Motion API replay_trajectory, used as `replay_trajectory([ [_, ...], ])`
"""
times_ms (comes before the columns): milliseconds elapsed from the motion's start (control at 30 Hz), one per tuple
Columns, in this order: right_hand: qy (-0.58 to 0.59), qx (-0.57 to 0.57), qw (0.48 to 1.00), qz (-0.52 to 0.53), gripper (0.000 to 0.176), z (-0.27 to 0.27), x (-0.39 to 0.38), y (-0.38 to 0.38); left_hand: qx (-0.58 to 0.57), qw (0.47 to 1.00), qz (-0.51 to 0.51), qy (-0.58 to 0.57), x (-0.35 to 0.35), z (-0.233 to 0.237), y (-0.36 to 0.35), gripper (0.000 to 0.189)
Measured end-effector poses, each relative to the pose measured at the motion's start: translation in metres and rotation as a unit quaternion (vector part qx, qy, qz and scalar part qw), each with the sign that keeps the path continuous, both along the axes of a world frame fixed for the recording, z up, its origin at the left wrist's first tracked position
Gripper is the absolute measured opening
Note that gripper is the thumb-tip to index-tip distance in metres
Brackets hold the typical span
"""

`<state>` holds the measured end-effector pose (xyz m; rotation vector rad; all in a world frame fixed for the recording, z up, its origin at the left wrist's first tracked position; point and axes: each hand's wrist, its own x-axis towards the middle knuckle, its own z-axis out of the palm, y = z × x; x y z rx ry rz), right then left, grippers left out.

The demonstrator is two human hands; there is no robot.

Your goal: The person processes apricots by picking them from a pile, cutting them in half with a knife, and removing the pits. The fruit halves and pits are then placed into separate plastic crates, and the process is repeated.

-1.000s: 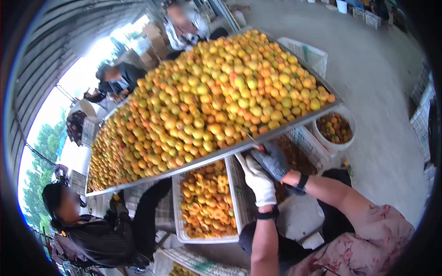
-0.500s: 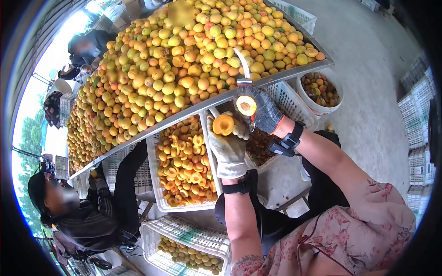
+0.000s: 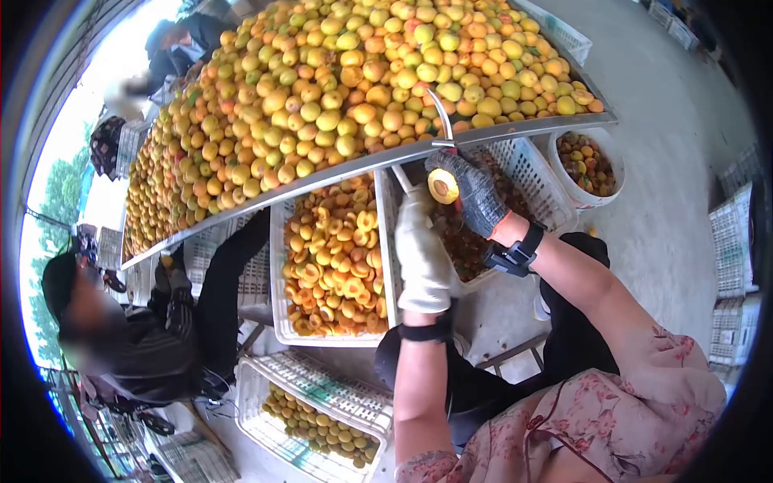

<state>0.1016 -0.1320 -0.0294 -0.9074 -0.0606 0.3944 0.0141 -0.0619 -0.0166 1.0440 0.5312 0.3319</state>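
Note:
My right hand (image 3: 478, 196), in a dark grey glove, grips a knife with a curved blade (image 3: 442, 113) that points up toward the table edge. The same hand holds an apricot half (image 3: 442, 186) with its cut face and brown pit showing. Beside it, my left hand (image 3: 423, 253) in a white glove is over the divide between two crates; its fingers are smeared by motion, and no fruit shows in it. Left of it stands a white crate (image 3: 338, 341) of apricot halves. Below my right hand, another crate (image 3: 527, 173) holds dark brownish pieces.
A metal-edged table (image 3: 515, 131) heaped with whole apricots slants across the front. At right stands a white bucket (image 3: 596, 200) of fruit. A crate (image 3: 314, 386) with apricots is at lower left. A seated person (image 3: 153, 338) works at left; stacked crates (image 3: 731, 241) stand far right.
The pitted apricot half in my left hand is no longer visible, and that hand has turned away from my right hand. My right hand still holds the knife and the half with the pit.

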Motion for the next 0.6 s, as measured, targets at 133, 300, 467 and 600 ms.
replay_trajectory([
  [133, -0.051, -0.052, 0.995, -0.069, 0.020, -0.017, 0.000, 0.011, 0.050, 0.998, 0.038, -0.021, 0.011, -0.002, -0.025, 0.033],
  [300, -0.111, -0.140, 0.981, -0.071, 0.018, 0.014, 0.007, 0.000, 0.045, 0.989, 0.071, -0.121, 0.016, 0.005, -0.010, 0.019],
  [467, 0.023, 0.129, 0.983, 0.125, 0.027, 0.057, 0.023, -0.034, -0.149, 0.980, -0.029, -0.130, 0.014, 0.008, 0.003, 0.026],
  [600, -0.005, 0.130, 0.989, 0.073, 0.033, 0.070, 0.023, -0.046, -0.204, 0.964, -0.098, -0.141, 0.022, -0.002, -0.016, 0.033],
])
